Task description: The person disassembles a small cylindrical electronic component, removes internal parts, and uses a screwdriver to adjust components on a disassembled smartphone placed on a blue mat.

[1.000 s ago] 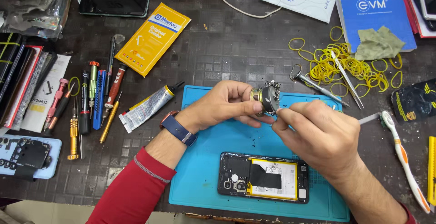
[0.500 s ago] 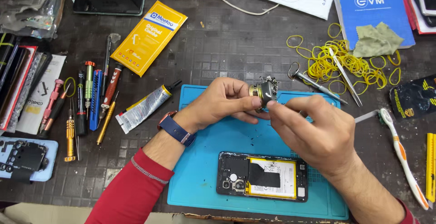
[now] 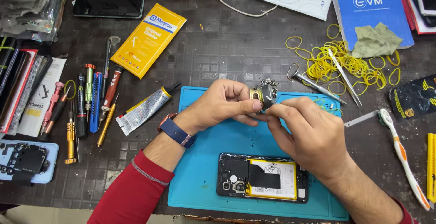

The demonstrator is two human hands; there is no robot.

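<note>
My left hand (image 3: 225, 103) holds a small round metal magnet holder (image 3: 264, 95) covered with tiny screws, above the blue work mat (image 3: 204, 178). My right hand (image 3: 309, 135) pinches at the holder's lower edge with thumb and fingertips; what is between them is too small to see. Below the hands an opened phone (image 3: 262, 184) lies on the mat, back cover off, showing its yellow-edged battery and black boards. A blue watch sits on my left wrist.
Screwdrivers and picks (image 3: 88, 103) lie in a row at left beside a glue tube (image 3: 144, 109). A yellow packet (image 3: 148, 39), yellow rubber bands (image 3: 334, 65), tweezers (image 3: 343, 76), a toothbrush (image 3: 402, 156) and a phone cover (image 3: 25, 160) surround the mat.
Both hands stay together at the magnet holder; my right fingers have shifted slightly along its lower edge. The view has drifted a little.
</note>
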